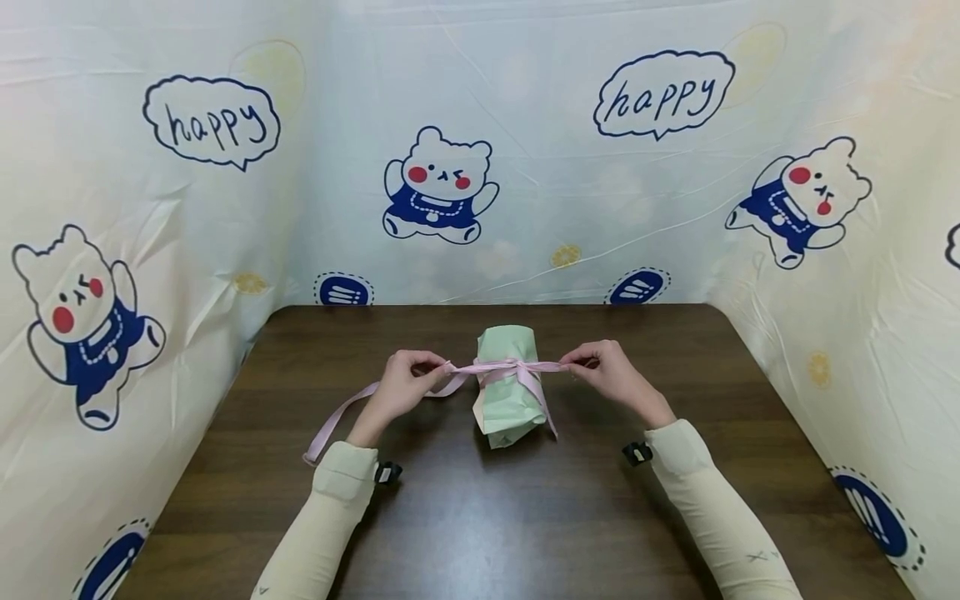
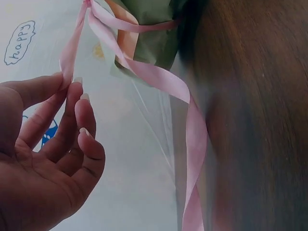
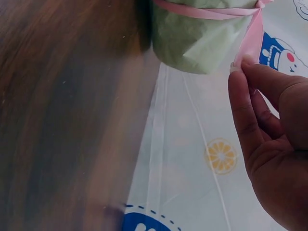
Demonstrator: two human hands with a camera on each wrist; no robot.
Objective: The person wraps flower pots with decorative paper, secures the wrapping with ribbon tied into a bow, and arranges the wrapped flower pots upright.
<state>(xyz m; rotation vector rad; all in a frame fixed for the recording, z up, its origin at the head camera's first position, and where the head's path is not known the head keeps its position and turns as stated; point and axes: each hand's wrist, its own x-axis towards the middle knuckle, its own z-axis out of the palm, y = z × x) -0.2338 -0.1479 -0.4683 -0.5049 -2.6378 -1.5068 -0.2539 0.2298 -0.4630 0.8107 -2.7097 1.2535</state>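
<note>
A package wrapped in green paper (image 1: 513, 412) lies on the table, with a pink ribbon (image 1: 491, 366) tied around its middle and knotted on top. My left hand (image 1: 401, 385) pinches one part of the ribbon between thumb and forefinger, left of the package. On the other side my right hand (image 1: 611, 375) pinches another part, and both stretches run taut to the knot. In the left wrist view a loose ribbon tail (image 2: 196, 130) hangs in a twist past the left hand. A shorter tail (image 1: 551, 417) drapes down the package's front right.
The dark wooden table (image 1: 480, 517) extends around the package. A pale curtain (image 1: 525, 92) printed with bears and speech bubbles encloses the back and both sides. Black wrist cameras (image 1: 637, 453) sit at both cuffs.
</note>
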